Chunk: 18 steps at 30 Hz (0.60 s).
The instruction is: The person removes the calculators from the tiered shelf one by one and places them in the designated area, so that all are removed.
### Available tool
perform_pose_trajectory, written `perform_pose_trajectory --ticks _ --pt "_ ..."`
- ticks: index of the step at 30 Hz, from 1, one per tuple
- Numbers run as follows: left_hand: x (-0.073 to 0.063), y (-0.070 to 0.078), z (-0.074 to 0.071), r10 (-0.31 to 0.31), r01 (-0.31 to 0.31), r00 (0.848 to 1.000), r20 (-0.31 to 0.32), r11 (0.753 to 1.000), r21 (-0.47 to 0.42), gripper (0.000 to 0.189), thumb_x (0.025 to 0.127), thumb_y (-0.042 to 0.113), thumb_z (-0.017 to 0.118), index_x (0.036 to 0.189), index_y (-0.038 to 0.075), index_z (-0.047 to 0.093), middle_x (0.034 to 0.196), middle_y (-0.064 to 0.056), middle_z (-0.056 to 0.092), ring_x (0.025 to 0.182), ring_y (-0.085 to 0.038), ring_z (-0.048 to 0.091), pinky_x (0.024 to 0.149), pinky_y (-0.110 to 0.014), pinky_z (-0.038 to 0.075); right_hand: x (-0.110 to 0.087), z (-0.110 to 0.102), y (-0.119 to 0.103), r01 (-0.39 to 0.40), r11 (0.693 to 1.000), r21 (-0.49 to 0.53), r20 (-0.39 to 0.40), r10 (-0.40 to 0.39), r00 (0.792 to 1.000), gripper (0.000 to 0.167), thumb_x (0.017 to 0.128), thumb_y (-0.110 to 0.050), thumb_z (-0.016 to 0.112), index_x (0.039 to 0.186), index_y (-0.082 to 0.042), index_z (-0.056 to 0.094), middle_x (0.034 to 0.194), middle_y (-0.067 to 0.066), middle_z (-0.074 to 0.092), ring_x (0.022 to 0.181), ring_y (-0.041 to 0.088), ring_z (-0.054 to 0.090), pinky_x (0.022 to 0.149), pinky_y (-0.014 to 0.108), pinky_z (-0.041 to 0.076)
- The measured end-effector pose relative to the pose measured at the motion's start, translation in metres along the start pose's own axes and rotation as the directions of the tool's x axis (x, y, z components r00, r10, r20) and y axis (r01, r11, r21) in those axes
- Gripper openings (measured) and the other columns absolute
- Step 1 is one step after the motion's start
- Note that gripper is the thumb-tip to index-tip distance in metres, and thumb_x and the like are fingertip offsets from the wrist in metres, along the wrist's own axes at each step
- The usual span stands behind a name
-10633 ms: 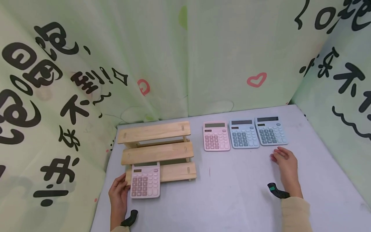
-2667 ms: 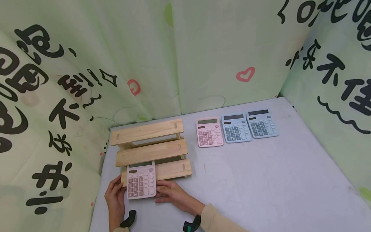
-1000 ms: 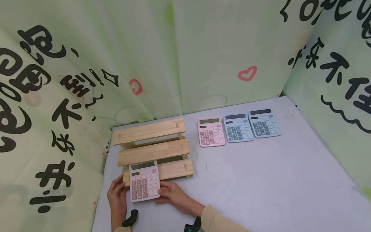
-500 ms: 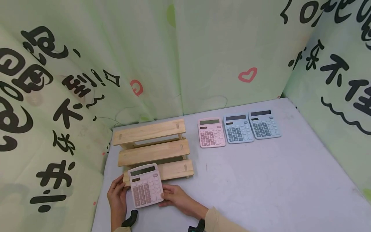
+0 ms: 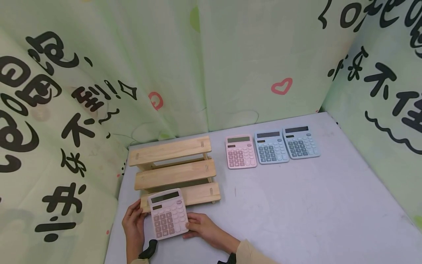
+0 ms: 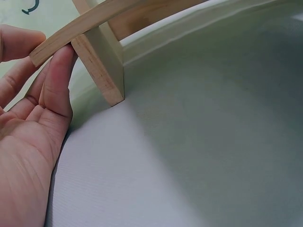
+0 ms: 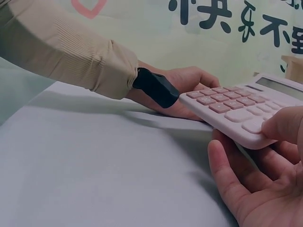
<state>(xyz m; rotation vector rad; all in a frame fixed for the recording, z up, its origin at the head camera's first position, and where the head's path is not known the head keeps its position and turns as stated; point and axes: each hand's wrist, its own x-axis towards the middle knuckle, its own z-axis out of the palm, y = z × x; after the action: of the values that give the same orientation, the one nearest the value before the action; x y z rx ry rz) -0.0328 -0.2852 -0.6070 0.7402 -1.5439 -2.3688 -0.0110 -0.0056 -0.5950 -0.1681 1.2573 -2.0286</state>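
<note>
A pale pink calculator (image 5: 169,214) is held at its lower right edge by my right hand (image 5: 206,229). In the right wrist view, the thumb lies on top of the calculator (image 7: 236,106) and the other fingers are beneath, with its near edge raised above the table. Its upper part covers some of the front board of a three-tier wooden rack (image 5: 176,175). My left hand (image 5: 133,222) grips the left end of that front board. In the left wrist view, the board's end (image 6: 42,52) sits between its thumb and fingers.
Side by side to the right of the rack lie a pink calculator (image 5: 240,152), a blue calculator (image 5: 271,147) and another blue calculator (image 5: 301,143). The white table (image 5: 296,212) is enclosed by a printed green curtain (image 5: 244,55) at the back and sides.
My right hand came over from beside the blue calculators and took hold of the pink calculator on the rack. The calculator has shifted toward me and right, and turned slightly. My left hand stays put.
</note>
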Motion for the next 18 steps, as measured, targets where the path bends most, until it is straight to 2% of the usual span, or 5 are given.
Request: perform_pose_trajectory --ticks 6,18 --pt "-0.0007 0.001 0.0002 -0.014 0.014 1.0 -0.02 1.0 -0.016 0.035 0.103 -0.009 0.046 0.126 0.003 0.07 0.11 0.0 0.069 0.093 -0.013 0.065 0.076 -0.024 0.056 -0.0045 0.0002 -0.0031 -0.007 1.0 0.01 -0.017 0.007 1.0 0.046 0.106 -0.003 0.053 0.149 0.012 0.046 0.142 0.028 0.061 0.116 0.022 0.07 0.096 0.039 0.061" --pt "-0.0018 0.0012 0.0007 0.019 -0.018 1.0 0.022 0.999 -0.035 0.037 0.102 -0.011 0.044 0.123 0.002 0.071 0.109 -0.001 0.069 0.094 -0.012 0.066 0.076 -0.023 0.056 -0.0105 -0.0059 -0.0089 0.016 1.0 0.003 -0.048 -0.016 0.999 0.047 0.106 -0.007 0.054 0.149 0.012 0.045 0.143 0.028 0.061 0.111 0.019 0.071 0.096 0.04 0.061"
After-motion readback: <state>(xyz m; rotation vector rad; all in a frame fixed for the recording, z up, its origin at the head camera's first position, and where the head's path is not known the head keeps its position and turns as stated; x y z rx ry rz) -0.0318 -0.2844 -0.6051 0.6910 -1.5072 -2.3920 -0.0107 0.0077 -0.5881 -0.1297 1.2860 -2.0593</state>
